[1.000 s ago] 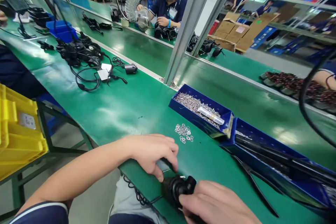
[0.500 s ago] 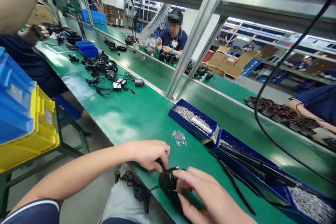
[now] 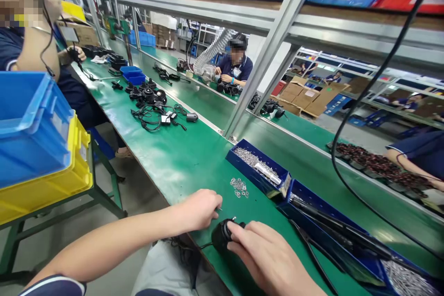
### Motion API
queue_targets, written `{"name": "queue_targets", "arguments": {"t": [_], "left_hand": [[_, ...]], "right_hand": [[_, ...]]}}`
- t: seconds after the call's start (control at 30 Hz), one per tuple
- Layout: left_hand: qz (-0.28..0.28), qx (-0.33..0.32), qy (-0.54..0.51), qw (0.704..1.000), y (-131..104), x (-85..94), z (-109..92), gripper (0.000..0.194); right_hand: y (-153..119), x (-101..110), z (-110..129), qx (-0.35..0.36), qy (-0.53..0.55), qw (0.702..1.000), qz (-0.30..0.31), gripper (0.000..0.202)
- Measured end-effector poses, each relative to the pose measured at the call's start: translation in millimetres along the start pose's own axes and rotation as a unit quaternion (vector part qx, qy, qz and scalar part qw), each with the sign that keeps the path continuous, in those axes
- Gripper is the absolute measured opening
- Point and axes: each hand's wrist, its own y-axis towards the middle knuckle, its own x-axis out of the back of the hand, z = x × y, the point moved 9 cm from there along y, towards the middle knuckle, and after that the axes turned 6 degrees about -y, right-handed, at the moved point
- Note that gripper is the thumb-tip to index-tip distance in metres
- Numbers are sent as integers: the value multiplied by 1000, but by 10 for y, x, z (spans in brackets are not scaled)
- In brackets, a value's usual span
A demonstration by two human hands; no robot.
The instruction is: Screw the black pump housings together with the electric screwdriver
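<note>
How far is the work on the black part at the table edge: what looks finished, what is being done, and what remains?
Looks done: one small metal piece stands up from the top of the black part. In hand: the right hand grips the part, and the left hand pinches something tiny beside it. Left: loose washers lie on the green table, and the blue tray is full of screws, so fastening seems unfinished.
</note>
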Motion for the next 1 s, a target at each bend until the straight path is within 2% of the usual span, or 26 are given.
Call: {"name": "queue_targets", "arguments": {"t": [0.1,0.27,0.33,0.43,0.5,0.57,0.63,0.73,0.87,1.0], "left_hand": [[-17,-10,33,999,44,14,-62,22],[-11,-39,93,995,154,-108,-101,6],[-25,-47,129,990,141,-134,-120,5],[-47,-67,161,984,50,-138,-153,10],[-71,-70,99,990,-28,-81,-128,14],[-121,-71,-27,990,-116,52,-76,15],[-183,-88,-145,968,-229,215,-49,13],[-260,-124,-234,929,-433,428,-115,11],[-269,-150,-294,905,-591,488,-299,19],[-258,-154,-347,888,-580,428,-351,36]], "right_hand": [[35,38,107,58,2,998,-36,25],[-64,-12,115,106,-10,994,-35,19],[-165,-13,56,105,-28,992,-56,20],[-308,-15,-115,61,-56,992,-96,23],[-366,-64,-239,27,-68,993,-96,35],[-391,-120,-318,16,-79,993,-86,49],[-390,-171,-365,18,-79,994,-71,56],[-374,-206,-414,17,-54,997,-59,55],[-370,-194,-395,13,-36,998,-58,55],[-388,-57,-218,47,-44,992,-109,29]]}}
